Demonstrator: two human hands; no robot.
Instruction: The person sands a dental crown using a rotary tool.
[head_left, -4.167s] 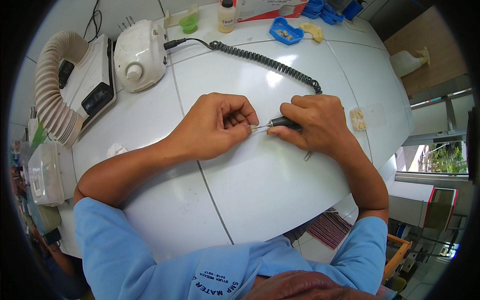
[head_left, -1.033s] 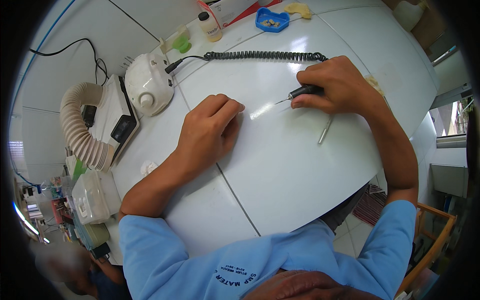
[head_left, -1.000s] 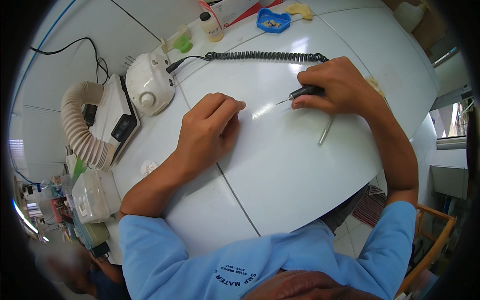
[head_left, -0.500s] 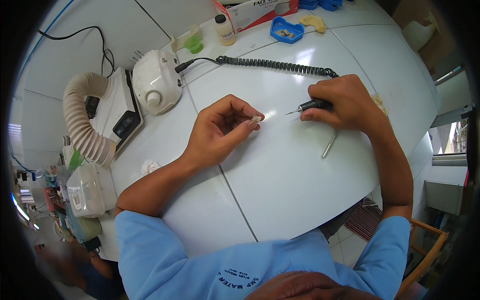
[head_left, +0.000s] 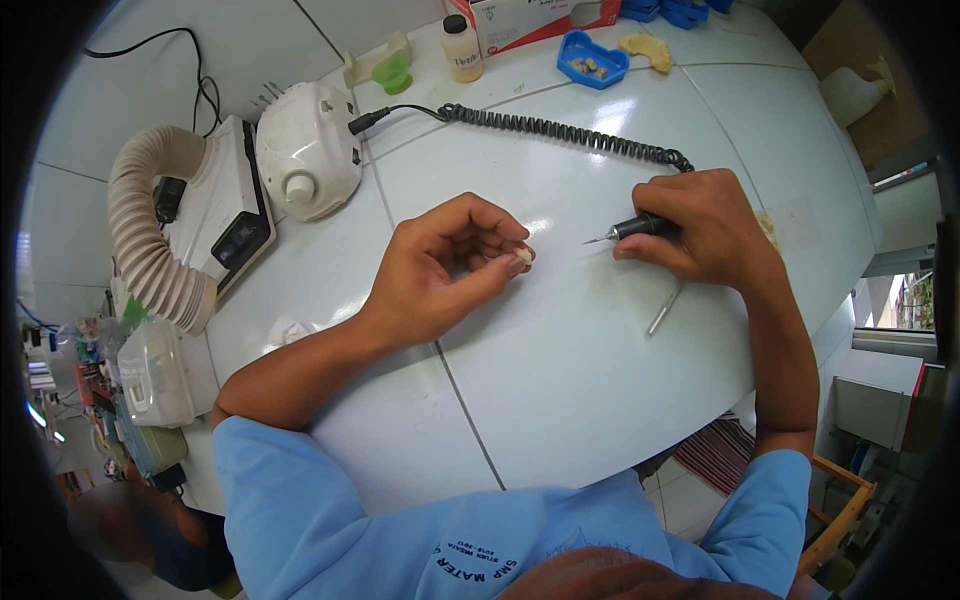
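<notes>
My left hand (head_left: 430,262) is over the middle of the white table, pinching a small cream tooth-like piece (head_left: 523,257) between thumb and fingertips. The fingers cover part of that piece. To its right, my right hand (head_left: 708,228) is wrapped round a black rotary handpiece (head_left: 643,227). A thin metal bur (head_left: 597,241) sticks out of the handpiece toward my left hand, with a gap between the bur and the piece. From behind the handpiece a coiled black cord (head_left: 560,130) runs to a white control unit (head_left: 310,150) at the far left.
A slim metallic rod (head_left: 663,310) lies below my right hand. At the back stand a blue heart-shaped tray (head_left: 592,60) with several small pieces, a yellowish arch-shaped piece (head_left: 648,48), a black-capped bottle (head_left: 461,50) and a green cup (head_left: 392,74). A ribbed hose (head_left: 150,240) curves at the left.
The piece in my left fingers has turned, and the thumb and fingers around it have shifted. My right hand still grips the handpiece, bur toward the left. The whole view has tilted slightly.
</notes>
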